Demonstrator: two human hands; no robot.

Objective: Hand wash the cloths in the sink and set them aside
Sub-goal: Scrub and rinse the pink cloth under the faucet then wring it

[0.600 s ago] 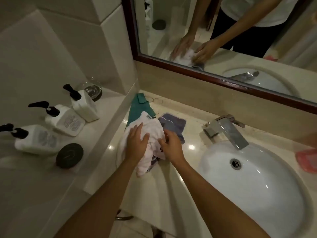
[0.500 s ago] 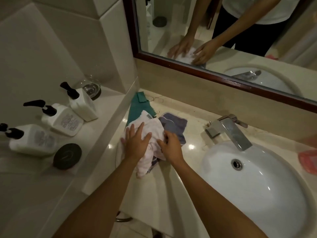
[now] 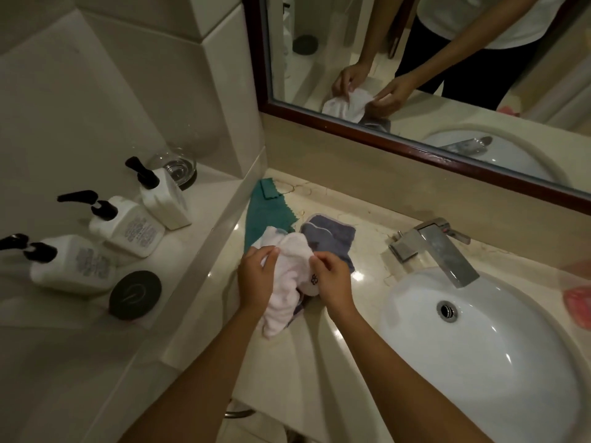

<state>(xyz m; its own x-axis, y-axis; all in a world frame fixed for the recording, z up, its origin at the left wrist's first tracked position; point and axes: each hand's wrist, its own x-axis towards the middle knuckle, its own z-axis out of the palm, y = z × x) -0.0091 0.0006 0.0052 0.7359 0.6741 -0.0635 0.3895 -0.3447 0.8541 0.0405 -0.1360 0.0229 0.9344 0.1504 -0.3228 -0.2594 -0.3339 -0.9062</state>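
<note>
We see a dim room in warm, yellowish light from somewhere overhead. Small bright glints sit on the polished counter (image 3: 367, 251) just right of the right hand (image 3: 331, 279), and soft highlights streak the sink (image 3: 499, 353) bowl further right. The forearms cast faint shadows toward us. Wide-angle bending curves the mirror (image 3: 447, 75) frame and wall lines beyond the hands. The edges darken, detail is soft and slightly smeared, and a pink thing (image 3: 577, 298) at far right is blurred.

1. Three white pump bottles (image 3: 126, 230) stand on the left ledge (image 3: 204, 193).
2. A dark round lid (image 3: 135, 295) lies beside them.
3. A glass dish (image 3: 179, 169) sits behind.
4. A framed mirror (image 3: 415, 43) hangs above.
</note>
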